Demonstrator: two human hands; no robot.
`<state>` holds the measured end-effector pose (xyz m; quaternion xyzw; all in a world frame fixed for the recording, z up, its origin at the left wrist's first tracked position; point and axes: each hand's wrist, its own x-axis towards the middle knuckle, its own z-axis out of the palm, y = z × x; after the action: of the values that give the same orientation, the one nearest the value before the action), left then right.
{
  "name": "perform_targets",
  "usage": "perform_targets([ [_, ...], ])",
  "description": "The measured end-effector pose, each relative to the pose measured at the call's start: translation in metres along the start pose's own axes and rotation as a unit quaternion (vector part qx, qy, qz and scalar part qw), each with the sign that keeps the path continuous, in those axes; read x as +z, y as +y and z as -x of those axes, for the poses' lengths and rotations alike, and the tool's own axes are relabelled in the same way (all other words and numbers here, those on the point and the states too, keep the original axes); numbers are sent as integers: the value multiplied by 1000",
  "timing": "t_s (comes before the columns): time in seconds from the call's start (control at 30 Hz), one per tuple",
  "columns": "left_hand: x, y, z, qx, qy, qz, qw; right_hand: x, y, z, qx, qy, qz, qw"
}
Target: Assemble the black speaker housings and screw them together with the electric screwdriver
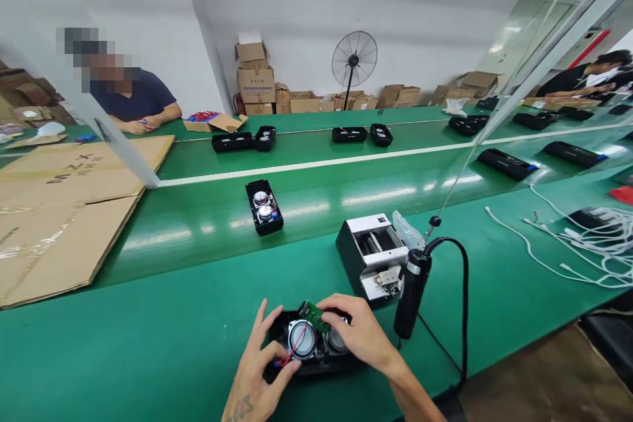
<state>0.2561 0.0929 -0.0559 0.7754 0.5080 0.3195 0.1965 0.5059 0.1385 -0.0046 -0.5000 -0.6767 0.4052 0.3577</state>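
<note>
The left hand (257, 359) rests on the left end of a black speaker case (309, 346). Its fingers are spread and curled around the edge, so it grips the case and keeps it from sliding. The right hand (359, 333) is over the right end of the case. Its fingertips pinch a small green circuit board (314, 314) and hold it tilted above the round silver speakers (301, 337) inside. Red and blue wires (287, 356) run from the board side down past the left thumb, so the board can only be lifted a little.

The case lies on the green surface (148, 343), close to the person's body, where both hands reach it easily.

Just past the right hand hangs a black power screwdriver (411, 293) on a cord, tip down, near enough to grab. Behind it sits a white and black box machine (373, 254), open at the front.

Farther out from the left hand, another open speaker case (264, 207) lies on the shiny green belt (346, 201). More black cases sit beyond it in a row. Flat cardboard (69, 211) lies far off to the left. White cables (583, 244) are spread far to the right. Another person sits across the belt, arms on the surface.
</note>
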Motion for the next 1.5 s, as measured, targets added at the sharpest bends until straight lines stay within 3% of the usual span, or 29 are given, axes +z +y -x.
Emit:
perform_targets([
  [0.2,-8,5,-33,100,-2,4,995,-23,11,39,-17,-31,-8,999],
  [0.3,-5,5,-40,101,21,8,995,-19,9,52,-87,-70,73,991],
  [0.43,-4,6,-40,77,40,5,996,-4,0,50,-164,-57,197,965],
  [0.5,-7,7,-36,85,24,3,996,4,-5,46,-202,-47,215,954],
  [0.67,-20,7,-22,115,-80,-7,990,14,-9,43,-277,-67,231,930],
  [0.83,-24,3,-11,122,-140,-53,981,11,-2,46,-219,-137,323,910],
  [0.97,-6,-8,-11,150,-170,-113,967,15,-5,46,-182,-169,346,905],
  [1.17,16,-26,-10,176,-167,-129,961,18,-12,39,-158,-229,369,887],
  [1.33,6,-16,-14,185,-207,-141,950,15,-6,39,-131,-225,315,913],
  [1.5,-1,-2,-18,185,-203,-160,948,22,-2,47,-75,-145,244,956],
])
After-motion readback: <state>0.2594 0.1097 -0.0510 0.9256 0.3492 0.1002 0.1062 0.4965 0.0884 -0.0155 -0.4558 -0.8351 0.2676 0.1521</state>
